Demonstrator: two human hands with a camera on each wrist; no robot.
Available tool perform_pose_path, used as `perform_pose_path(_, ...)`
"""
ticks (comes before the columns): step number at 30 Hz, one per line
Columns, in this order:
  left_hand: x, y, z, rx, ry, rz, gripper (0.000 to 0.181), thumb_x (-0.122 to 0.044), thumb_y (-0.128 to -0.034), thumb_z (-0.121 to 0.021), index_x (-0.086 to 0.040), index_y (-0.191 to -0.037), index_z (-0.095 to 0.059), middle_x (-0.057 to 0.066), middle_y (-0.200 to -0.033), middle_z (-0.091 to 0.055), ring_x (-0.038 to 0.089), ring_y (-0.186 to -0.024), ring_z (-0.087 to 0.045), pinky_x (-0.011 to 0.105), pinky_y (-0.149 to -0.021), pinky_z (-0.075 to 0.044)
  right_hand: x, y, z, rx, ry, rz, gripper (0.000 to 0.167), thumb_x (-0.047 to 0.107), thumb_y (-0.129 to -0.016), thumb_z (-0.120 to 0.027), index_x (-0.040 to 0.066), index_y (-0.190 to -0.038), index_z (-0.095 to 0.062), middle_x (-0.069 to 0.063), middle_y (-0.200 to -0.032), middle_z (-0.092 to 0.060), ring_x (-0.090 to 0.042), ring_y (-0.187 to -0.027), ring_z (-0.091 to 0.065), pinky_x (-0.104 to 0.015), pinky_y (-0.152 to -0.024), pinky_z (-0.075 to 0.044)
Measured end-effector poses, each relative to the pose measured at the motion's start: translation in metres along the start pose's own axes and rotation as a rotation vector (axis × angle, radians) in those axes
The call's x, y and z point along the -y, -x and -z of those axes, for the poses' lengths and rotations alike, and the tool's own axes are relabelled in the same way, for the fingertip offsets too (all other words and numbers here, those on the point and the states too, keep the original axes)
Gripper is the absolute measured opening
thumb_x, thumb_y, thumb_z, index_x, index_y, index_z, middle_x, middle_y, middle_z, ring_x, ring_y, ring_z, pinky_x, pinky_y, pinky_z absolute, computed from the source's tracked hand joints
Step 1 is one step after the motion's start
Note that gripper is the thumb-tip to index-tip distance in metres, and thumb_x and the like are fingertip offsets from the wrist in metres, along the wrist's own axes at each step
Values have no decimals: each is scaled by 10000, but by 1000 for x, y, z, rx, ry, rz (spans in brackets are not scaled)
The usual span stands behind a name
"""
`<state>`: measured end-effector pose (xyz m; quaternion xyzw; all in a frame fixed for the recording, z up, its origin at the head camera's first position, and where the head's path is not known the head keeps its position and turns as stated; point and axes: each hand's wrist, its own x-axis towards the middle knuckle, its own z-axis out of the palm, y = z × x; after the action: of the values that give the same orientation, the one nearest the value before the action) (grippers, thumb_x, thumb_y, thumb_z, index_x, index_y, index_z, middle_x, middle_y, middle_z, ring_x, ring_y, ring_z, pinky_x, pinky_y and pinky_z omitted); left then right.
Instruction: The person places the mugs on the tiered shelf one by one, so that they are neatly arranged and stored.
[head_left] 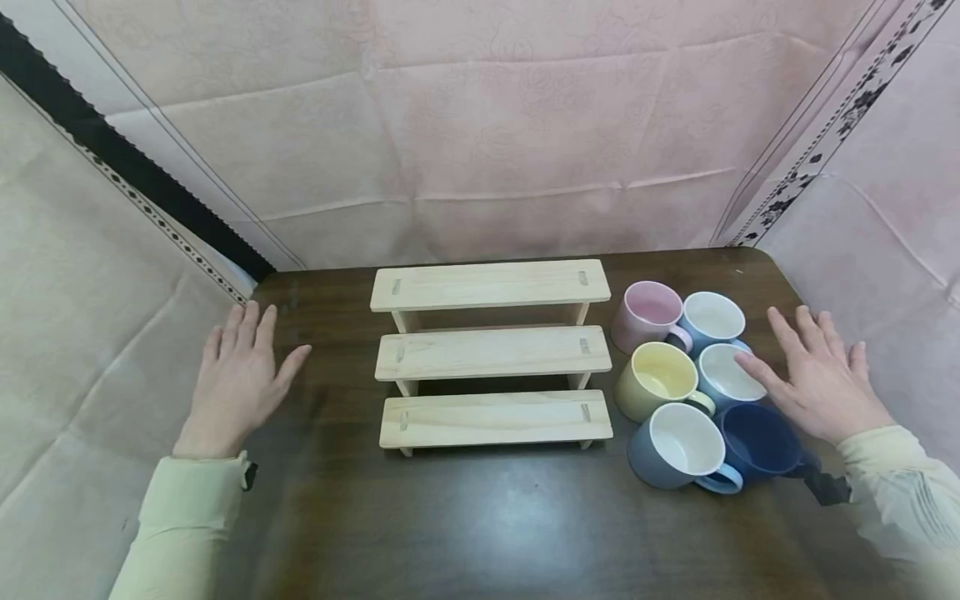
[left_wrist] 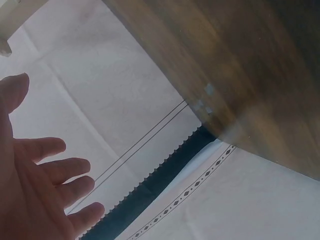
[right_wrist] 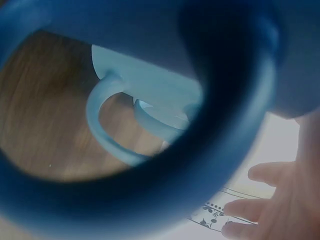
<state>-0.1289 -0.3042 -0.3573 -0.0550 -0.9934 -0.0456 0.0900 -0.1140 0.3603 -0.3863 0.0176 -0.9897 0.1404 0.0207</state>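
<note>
My left hand point(head_left: 238, 375) is held flat at the table's left side, fingers straight, thumb spread, holding nothing. On the right, my right hand point(head_left: 825, 379) spreads its fingers beside a cluster of mugs; it grips none, and whether a fingertip touches the nearer light blue mug point(head_left: 727, 375) I cannot tell. Around that mug stand a pink mug point(head_left: 636, 321), another light blue mug point(head_left: 712, 317), a yellow mug point(head_left: 645, 387), a grey-blue mug point(head_left: 663, 458) and a navy mug point(head_left: 761, 442), all upright. The navy mug's handle point(right_wrist: 245, 130) looms close in the right wrist view.
A pale wooden rack with three stepped shelves point(head_left: 495, 421) stands mid-table, just left of the mugs. The dark brown table point(head_left: 450, 525) meets light patterned cloth point(head_left: 525, 125) at the back and both sides. A black band point(head_left: 135, 150) crosses the cloth at left.
</note>
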Motion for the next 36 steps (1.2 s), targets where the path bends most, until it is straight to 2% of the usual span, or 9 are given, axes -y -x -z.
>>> perform_pose_path(6, -9, -3, -8, -39, 45, -18, 733, -475, -1016, -436, 95, -1454, -290, 346, -1478, -277, 489, -1395, -177, 630, -1096, -117, -2, 3, 6, -9, -22, 5, 837, 542, -979, -457, 87, -1554, -54, -321, -1550, 40, -463, -1402, 183, -672, -986, 220)
perform_pose_path(11, -35, -9, -20, -40, 295, -6, 657, -456, -1031, -405, 80, -1411, -388, 337, -1389, -413, 514, -1295, -334, 641, -1050, -218, 9, 17, 10, -65, -41, -6, 830, 520, -986, -465, 55, -1548, -69, -320, -1552, 5, -453, -1417, 153, -648, -1025, 196)
perform_pose_path(16, -69, -11, -35, 48, 547, 81, 611, -489, -1031, -365, 2, -1375, -479, 242, -1320, -523, 423, -1223, -448, 593, -993, -334, 28, 46, 9, -229, -111, 44, 755, 402, -967, -580, -4, -1506, -243, -344, -1492, -219, -561, -1374, -100, -721, -1041, -35)
perform_pose_path(18, -79, -11, -40, 72, 624, 117, 596, -499, -1028, -361, -22, -1354, -507, 191, -1268, -571, 359, -1183, -505, 540, -966, -390, 37, 59, 5, -312, -140, 72, 705, 339, -943, -636, -29, -1464, -333, -354, -1414, -328, -590, -1281, -223, -717, -986, -149)
perform_pose_path(21, -91, -12, -46, 76, 714, 169, 578, -497, -1028, -358, -31, -1322, -532, 145, -1105, -615, 292, -998, -570, 459, -838, -459, 52, 77, -3, -417, -182, 106, 622, 254, -901, -698, -56, -1379, -448, -345, -1265, -434, -569, -1122, -316, -645, -878, -226)
perform_pose_path(24, -98, -12, -49, 53, 775, 222, 535, -464, -1033, -374, -34, -1302, -544, 117, -952, -591, 255, -810, -538, 380, -702, -442, 65, 94, -12, -492, -220, 117, 525, 181, -870, -720, -76, -1284, -527, -312, -1132, -471, -510, -1035, -350, -550, -775, -250)
perform_pose_path(27, -101, -12, -51, 48, 813, 260, 501, -427, -1035, -393, -27, -1299, -540, 108, -874, -550, 246, -713, -491, 345, -622, -409, 76, 110, -22, -503, -254, 58, 455, 149, -869, -718, -66, -1239, -564, -263, -1073, -480, -443, -1000, -385, -478, -724, -263)
perform_pose_path(31, -104, -13, -51, 75, 851, 289, 504, -417, -1035, -396, -10, -1300, -532, 108, -876, -533, 240, -739, -493, 334, -639, -412, 88, 128, -35, -490, -290, -42, 398, 108, -863, -725, -44, -1207, -591, -211, -1055, -492, -367, -978, -441, -407, -743, -302)
perform_pose_path(36, -105, -14, -51, 101, 884, 327, 509, -400, -1037, -401, 10, -1314, -522, 159, -1006, -565, 277, -901, -527, 367, -774, -429, 96, 141, -49, -570, -321, -80, 310, 36, -830, -722, -53, -1106, -613, -225, -1031, -496, -351, -980, -445, -286, -790, -291)
